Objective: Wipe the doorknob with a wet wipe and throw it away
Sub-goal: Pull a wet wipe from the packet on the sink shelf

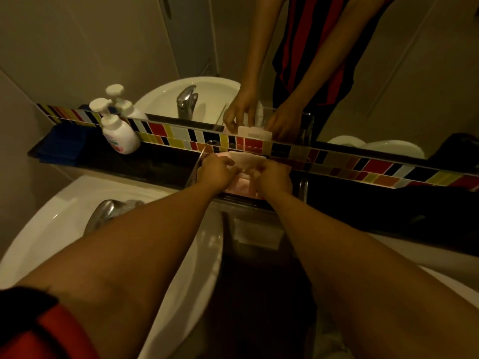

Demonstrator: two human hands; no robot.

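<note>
You see a multicoloured tile strip [259, 143] at twelve o'clock, a white sink [51, 224] at eight, red-and-black sleeve [39, 330] at seven.

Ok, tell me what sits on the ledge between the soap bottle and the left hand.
In the head view, nothing: bare dark ledge runs from the soap bottle to the left hand, tile strip behind.

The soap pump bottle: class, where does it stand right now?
In the head view, the soap pump bottle stands at the left on the dark ledge, against the coloured tile strip, beside a blue object and above the white sink.
</note>
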